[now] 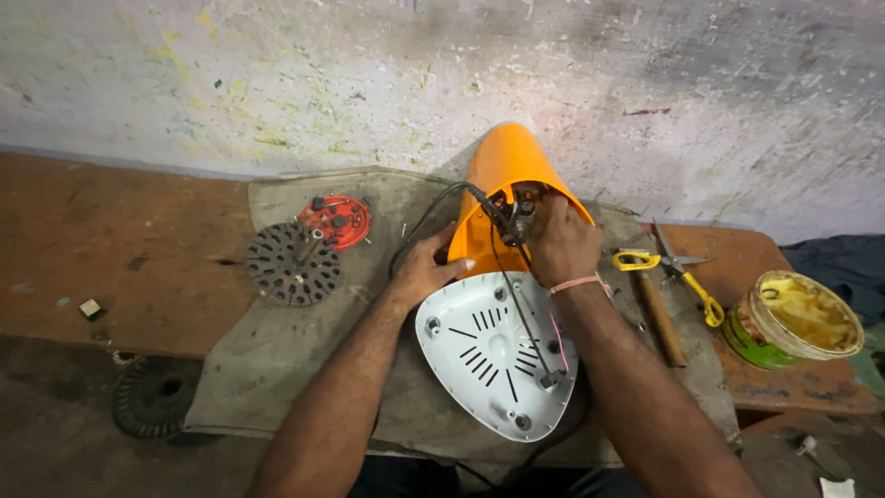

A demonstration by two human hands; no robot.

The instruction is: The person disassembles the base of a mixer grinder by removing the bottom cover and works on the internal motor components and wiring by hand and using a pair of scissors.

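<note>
Both my forearms reach forward over the white vented base plate [493, 355], which lies at the near edge of the grey cloth [267, 350] on the bench. My left hand [426, 267] cups the orange housing [505, 184] at its open rim, fingers curled, thumb pointing right. My right hand [560, 244] bends down at the wrist, fingertips buried inside the housing's opening among the black wires [502, 226]; whether they pinch anything I cannot tell.

Round green tin [791, 323], yellow contents, far right
</note>
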